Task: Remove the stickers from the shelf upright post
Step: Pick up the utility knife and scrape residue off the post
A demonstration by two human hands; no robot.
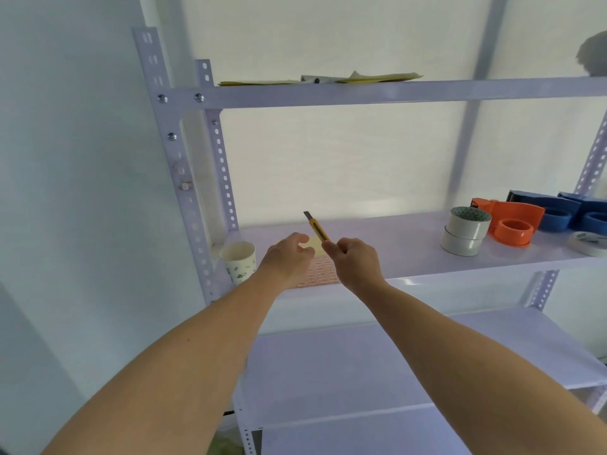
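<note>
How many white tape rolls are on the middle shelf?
3: upper roll stacked on lower roll, left of the orange tape dispenser; third roll at the right edge. Others may be hidden.

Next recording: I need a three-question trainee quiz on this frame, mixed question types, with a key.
1. True or false: the right hand grips the yellow utility knife with its blade out.
2. Fill in: beside the orange tape dispenser, the white tape rolls are stacked ___ high.
3. Which stands nearest the front-left upright post? A paper cup; B white tape rolls; C orange tape dispenser.
Key: 1 true; 2 two; 3 A.
</note>
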